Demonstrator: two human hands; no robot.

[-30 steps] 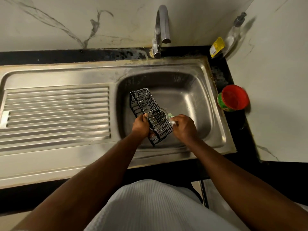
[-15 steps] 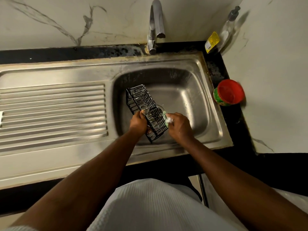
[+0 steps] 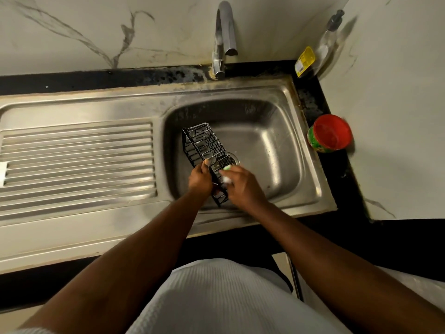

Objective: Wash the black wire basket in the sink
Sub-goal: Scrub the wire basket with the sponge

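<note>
The black wire basket (image 3: 204, 147) is held tilted over the steel sink basin (image 3: 272, 145), its far end pointing up and left. My left hand (image 3: 200, 177) grips the basket's near left side. My right hand (image 3: 240, 186) holds a small green and white scrubber (image 3: 226, 168) against the basket's near right side, covering that part of the wire. The drain lies partly hidden behind the basket.
A chrome tap (image 3: 224, 37) stands behind the basin with no water running. A ribbed drainboard (image 3: 77, 162) lies to the left. A soap dispenser bottle (image 3: 322, 49) and a red-lidded green tub (image 3: 330, 133) stand on the black counter at right.
My right hand with the scrubber has slid leftward and up along the basket's near end. My left hand keeps its grip and the basket stays tilted in about the same place.
</note>
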